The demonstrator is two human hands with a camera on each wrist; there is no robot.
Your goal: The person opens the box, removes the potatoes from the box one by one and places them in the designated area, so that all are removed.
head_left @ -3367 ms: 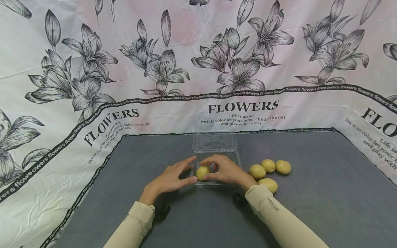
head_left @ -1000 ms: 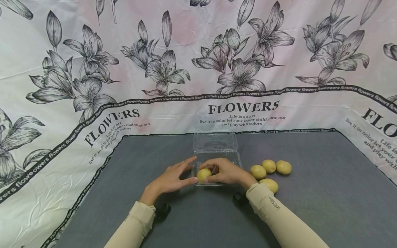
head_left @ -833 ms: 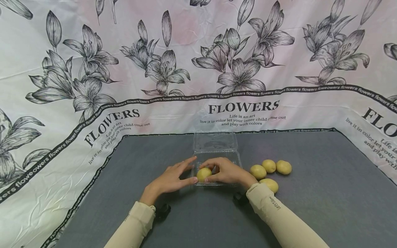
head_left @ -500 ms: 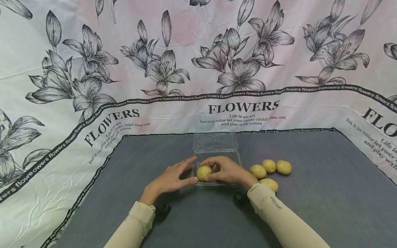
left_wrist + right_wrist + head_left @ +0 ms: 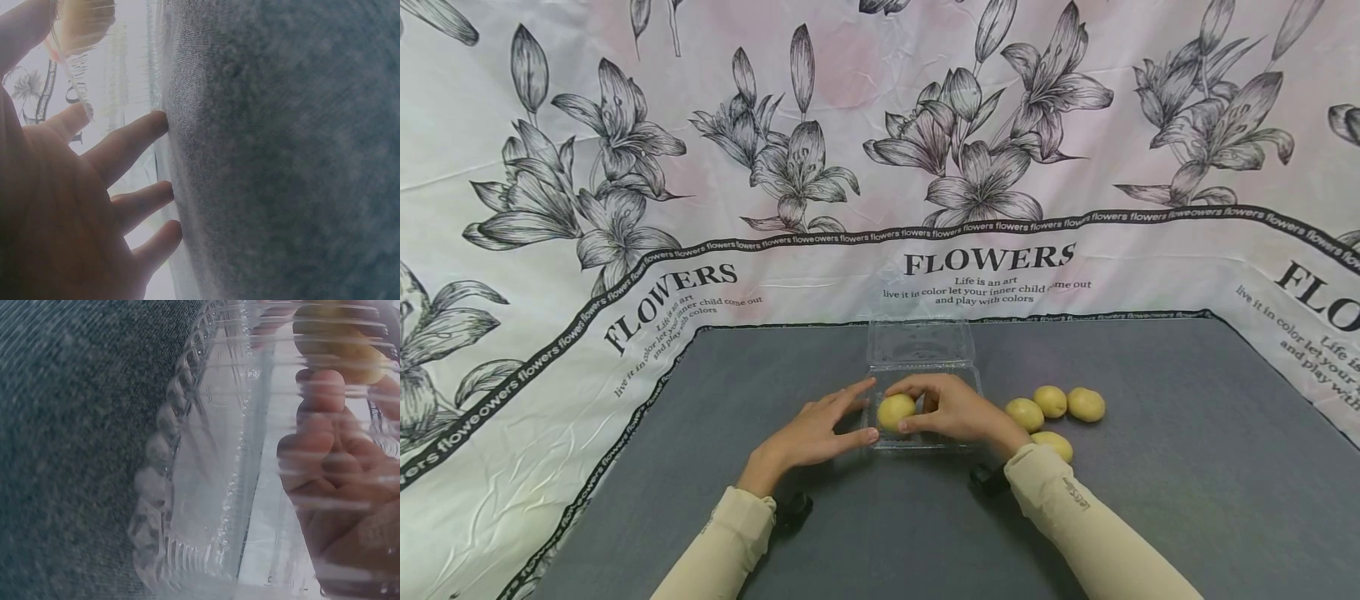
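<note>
A clear plastic clamshell container (image 5: 920,343) stands in the middle of the table with its lid raised at the back. My right hand (image 5: 953,408) pinches a yellow potato (image 5: 896,412) between thumb and fingers over the left part of the tray. Seen through the ribbed wall in the right wrist view, the potato (image 5: 353,353) sits at the fingertips. My left hand (image 5: 811,435) has its fingers spread beside the container's left side, the thumb reaching to the front left corner near the potato. The left wrist view shows those fingers (image 5: 134,140) extended and holding nothing.
Several more potatoes (image 5: 1050,402) lie loosely grouped on the grey table (image 5: 1172,467) right of the container, one partly behind the right sleeve. A flower-printed cloth (image 5: 835,275) hangs behind and around the table.
Over the last second my right hand has risen slightly with the potato and shifted a little right, after sitting slightly lower. The left hand and the container have stayed put.
</note>
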